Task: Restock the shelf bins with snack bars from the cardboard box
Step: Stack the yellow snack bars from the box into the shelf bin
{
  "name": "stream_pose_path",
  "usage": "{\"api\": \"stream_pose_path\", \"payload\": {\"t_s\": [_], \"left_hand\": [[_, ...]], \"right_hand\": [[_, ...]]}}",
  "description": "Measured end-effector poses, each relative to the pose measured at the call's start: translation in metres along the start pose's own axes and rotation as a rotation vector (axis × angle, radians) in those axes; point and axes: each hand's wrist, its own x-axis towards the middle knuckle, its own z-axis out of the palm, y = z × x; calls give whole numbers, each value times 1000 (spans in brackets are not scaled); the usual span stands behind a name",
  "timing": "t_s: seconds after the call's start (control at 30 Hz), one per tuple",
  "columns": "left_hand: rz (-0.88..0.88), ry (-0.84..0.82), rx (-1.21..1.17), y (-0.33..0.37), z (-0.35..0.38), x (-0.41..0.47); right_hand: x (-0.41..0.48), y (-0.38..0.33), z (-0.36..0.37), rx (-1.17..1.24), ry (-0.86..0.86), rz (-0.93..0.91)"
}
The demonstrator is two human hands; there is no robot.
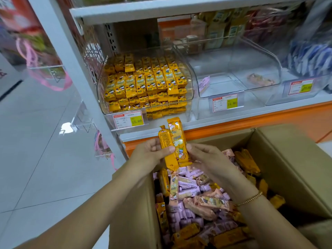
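Two snack bars (175,141) stand gripped by your left hand (149,153); your right hand (206,159) pinches them, probably squaring the stack.

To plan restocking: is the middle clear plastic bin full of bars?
No, the middle clear plastic bin holds only one pinkish wrapped bar.

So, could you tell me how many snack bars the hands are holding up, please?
2. The back-facing orange bar sits on the left, pinched by the left hand; the taller orange bar lies beside it, pinched by the right hand. Others may be hidden behind.
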Motion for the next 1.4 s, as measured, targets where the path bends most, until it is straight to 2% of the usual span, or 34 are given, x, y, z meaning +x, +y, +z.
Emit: {"api": "stream_pose_path", "payload": {"t_s": [0.1,0.2,0.27,0.43,0.53,0.63,0.7,0.87,1.03,1.2,1.3,1.4], "left_hand": [[-6,52,-14,0,4,-2],[-20,85,-18,3,9,-4],[-60,35,-79,7,10,-5],[-151,-190,-75,18,12,-8],[-73,-242,88,20,7,-6],[74,-127,322,23,2,-3],[129,-46,340,26,2,-2],[151,-34,373,27,5,4],[344,79,635,30,1,8],[306,66,711,35,-5,14],[252,74,586,33,-7,17],[309,164,534,33,-8,18]], "right_hand": [[-8,-11,6,-134,134,-159],[-14,-17,15,-452,91,-247],[-14,-14,20,-498,58,-246],[-11,-12,19,-304,112,-224],[-8,-15,16,-240,126,-209],[-6,-15,17,-195,188,-220],[-5,-13,17,-167,230,-223],[-3,-14,16,-104,277,-223],[-4,-23,12,-2,335,-251],[-5,-30,5,39,372,-247],[-5,-32,2,24,388,-253],[-5,-31,-1,2,385,-261]]}}
